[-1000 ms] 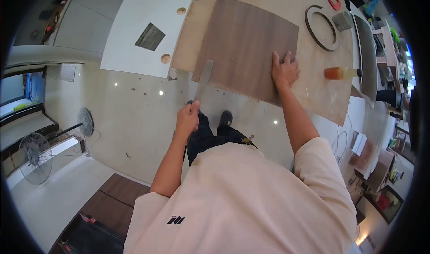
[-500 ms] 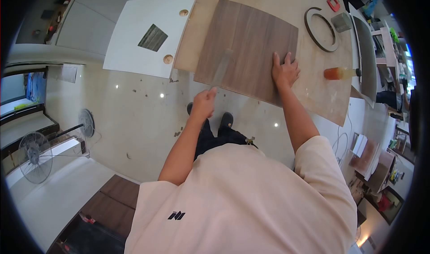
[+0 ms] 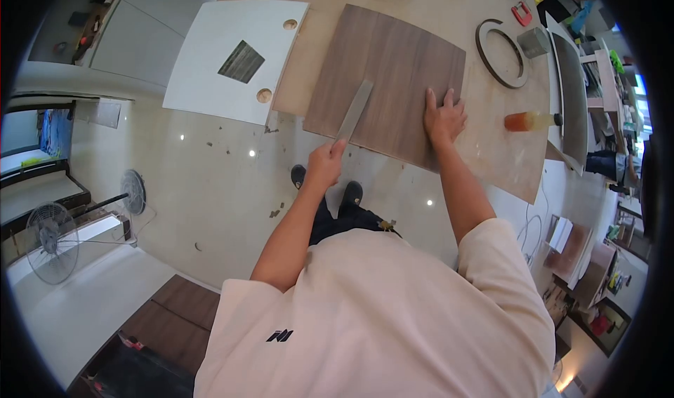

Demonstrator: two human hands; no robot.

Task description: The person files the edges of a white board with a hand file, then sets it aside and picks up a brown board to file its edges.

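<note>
A brown wood-grain board lies flat on the worktable, its front edge overhanging slightly toward me. My left hand is closed around the near end of a long flat file. The file slants across the board's front edge, its far tip over the board's top face. Toward the board's right side, my right hand lies flat on the surface with fingers spread, holding nothing.
Left of the board is a white panel with two round holes and a dark wood-grain sample. To the right are an edge-banding roll, a grey block, an amber-filled bottle and a red clamp. Another person stands far right.
The file was motion-blurred and now shows sharply, shifted slightly right and tilted more. My left hand has moved a little; my right hand stays on the board. The view has shifted slightly.
</note>
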